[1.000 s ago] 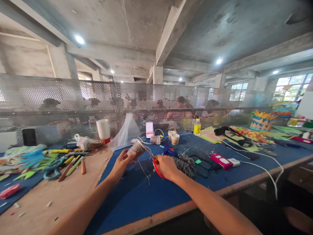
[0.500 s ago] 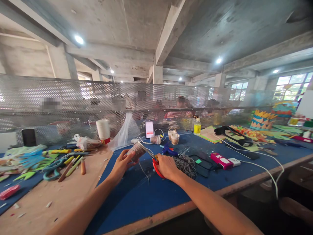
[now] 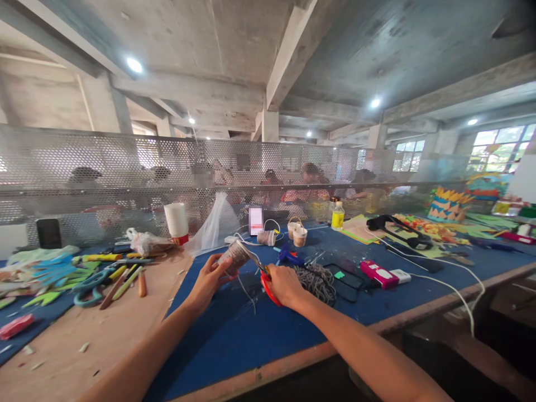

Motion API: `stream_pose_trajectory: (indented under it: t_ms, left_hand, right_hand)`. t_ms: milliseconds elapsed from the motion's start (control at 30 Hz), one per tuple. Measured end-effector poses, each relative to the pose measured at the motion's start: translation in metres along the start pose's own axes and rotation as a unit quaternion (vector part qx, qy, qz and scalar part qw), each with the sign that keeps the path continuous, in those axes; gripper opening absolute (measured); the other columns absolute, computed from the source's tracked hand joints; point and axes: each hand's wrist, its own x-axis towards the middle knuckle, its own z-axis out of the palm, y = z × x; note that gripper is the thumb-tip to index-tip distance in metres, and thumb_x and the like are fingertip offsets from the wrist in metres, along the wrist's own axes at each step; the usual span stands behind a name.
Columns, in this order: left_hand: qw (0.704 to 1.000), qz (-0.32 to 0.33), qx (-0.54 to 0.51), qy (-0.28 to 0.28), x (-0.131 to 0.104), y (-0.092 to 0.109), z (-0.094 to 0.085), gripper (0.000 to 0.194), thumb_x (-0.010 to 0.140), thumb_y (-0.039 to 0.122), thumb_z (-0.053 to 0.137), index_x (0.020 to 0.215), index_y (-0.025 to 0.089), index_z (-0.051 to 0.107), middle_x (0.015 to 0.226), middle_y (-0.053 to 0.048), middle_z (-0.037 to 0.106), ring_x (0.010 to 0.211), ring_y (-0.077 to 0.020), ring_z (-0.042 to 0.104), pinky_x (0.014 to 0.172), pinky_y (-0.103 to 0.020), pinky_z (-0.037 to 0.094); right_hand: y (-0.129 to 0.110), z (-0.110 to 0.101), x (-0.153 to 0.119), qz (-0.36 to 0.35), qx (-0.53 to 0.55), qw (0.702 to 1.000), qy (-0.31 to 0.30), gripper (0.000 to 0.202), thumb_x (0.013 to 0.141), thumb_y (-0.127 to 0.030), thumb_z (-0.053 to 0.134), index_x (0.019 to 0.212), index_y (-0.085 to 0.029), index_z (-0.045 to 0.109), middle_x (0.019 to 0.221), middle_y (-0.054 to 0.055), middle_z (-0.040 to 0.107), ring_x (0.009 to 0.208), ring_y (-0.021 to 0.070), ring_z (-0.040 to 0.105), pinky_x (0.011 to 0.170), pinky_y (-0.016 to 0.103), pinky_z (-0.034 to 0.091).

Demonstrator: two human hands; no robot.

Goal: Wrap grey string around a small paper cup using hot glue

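My left hand is wrapped round a cup covered in greyish cord, held tilted above the blue mat. A loose grey strand hangs from the cup. In my right hand is a pair of red-handled scissors, my fingers closed on the handles. The blades point toward the rim of the cup; whether they touch it I cannot tell. Beside my right hand lies a heap of grey cord. Behind it is a blue glue gun.
Two small baskets, a wrapped cup and a phone stand behind my hands. Tools and blue scissors lie left, near stacked paper cups. Rightward are a yellow bottle, a pink box and white cables.
Both hands keep nearly the same place and hold. The scissor blades have shifted slightly near the cup's rim.
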Motion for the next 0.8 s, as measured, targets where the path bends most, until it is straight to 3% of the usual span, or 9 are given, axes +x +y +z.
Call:
stream_pose_trajectory:
  t_ms: [800]
  left_hand:
    - [0.999, 0.024, 0.022, 0.041, 0.0005, 0.0031, 0.0012, 0.054, 0.073, 0.051, 0.088, 0.111, 0.020, 0.065, 0.096, -0.007, 0.079, 0.085, -0.0251, 0.079, 0.080, -0.039, 0.065]
  right_hand:
    - [-0.0018, -0.0034, -0.0017, -0.001, -0.004, 1.000, -0.010, 0.030, 0.105, -0.034, 0.053, 0.118, -0.017, 0.073, 0.111, 0.017, 0.080, 0.107, 0.0309, 0.077, 0.088, 0.034, 0.051]
